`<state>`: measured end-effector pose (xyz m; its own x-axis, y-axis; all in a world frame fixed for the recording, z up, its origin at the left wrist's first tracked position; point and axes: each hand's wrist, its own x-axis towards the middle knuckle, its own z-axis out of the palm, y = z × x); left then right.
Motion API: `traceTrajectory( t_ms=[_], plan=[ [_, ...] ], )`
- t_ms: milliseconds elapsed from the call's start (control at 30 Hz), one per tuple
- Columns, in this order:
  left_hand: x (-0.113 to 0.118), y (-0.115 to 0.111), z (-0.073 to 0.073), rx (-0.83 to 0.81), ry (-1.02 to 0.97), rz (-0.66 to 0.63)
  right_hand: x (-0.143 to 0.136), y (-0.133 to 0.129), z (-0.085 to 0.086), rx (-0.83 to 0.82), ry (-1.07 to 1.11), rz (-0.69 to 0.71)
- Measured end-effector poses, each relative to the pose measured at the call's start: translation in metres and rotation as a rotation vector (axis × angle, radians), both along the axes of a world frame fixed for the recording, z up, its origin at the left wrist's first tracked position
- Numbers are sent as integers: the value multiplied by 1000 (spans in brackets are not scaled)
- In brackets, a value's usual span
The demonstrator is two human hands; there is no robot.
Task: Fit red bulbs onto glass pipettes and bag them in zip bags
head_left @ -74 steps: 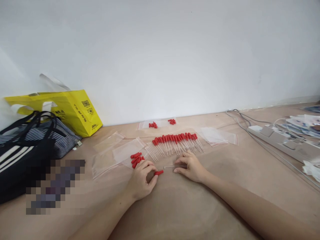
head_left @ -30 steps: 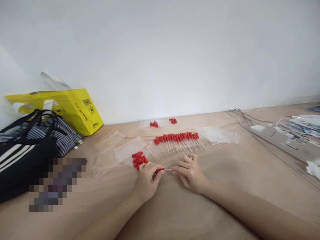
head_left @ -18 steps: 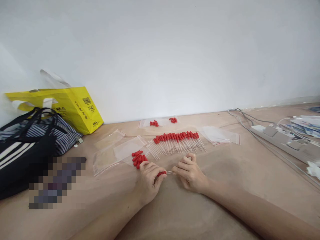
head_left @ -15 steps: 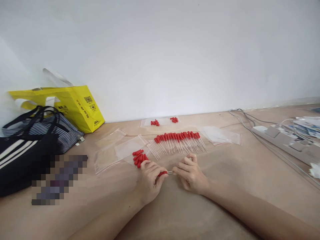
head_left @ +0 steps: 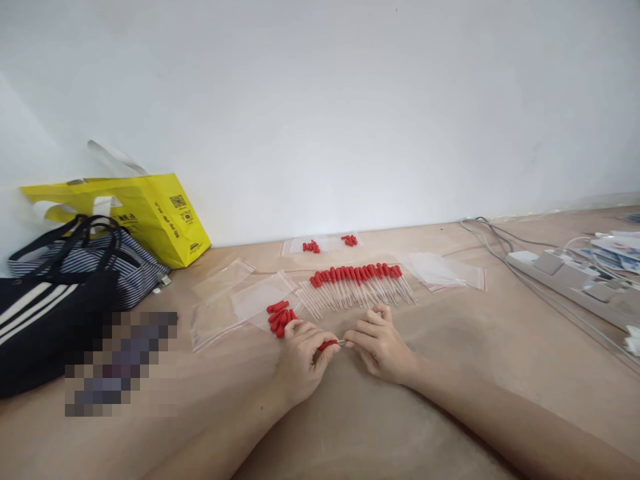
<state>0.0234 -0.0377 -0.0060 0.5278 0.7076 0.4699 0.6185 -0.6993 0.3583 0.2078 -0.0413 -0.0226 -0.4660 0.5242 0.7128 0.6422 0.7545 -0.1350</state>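
My left hand (head_left: 306,360) is closed, pinching a red rubber bulb (head_left: 328,345) between thumb and fingers. Opposite it, my right hand (head_left: 379,345) grips a thin clear dropper tube (head_left: 341,343), whose short visible length runs to the bulb's mouth. How deep the tube sits in the bulb is hidden by my fingers. Just beyond my left hand lies a small pile of loose red bulbs (head_left: 280,319). Farther back, a row of droppers with red bulbs (head_left: 363,275) has its tips pointing toward me, with bare tubes (head_left: 309,301) at its left end.
Clear zip bags (head_left: 220,320) lie to the left, with more plastic bags (head_left: 445,270) right of the row. A bag with red bulbs (head_left: 325,245) rests near the wall. At left stand a yellow bag (head_left: 185,230) and a black bag (head_left: 60,333); at right, a power strip (head_left: 565,283) with cables.
My hands have drawn slightly closer together, and less of the tube shows between them. The piles and the row look the same; the view has shifted a little.
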Motion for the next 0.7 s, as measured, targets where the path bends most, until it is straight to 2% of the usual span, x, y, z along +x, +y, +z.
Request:
traceTrajectory(
  t_ms=[333, 500, 700],
  plan=[
    [-15, 7, 2, 92, 72, -2, 9, 3, 3, -4, -121, -40],
    [-15, 7, 3, 117, 114, -2, 9, 2, 4, 39, -105, -44],
    [-15, 9, 3, 110, 106, -34, 9, 2, 5, -10, -51, -32]
  ],
)
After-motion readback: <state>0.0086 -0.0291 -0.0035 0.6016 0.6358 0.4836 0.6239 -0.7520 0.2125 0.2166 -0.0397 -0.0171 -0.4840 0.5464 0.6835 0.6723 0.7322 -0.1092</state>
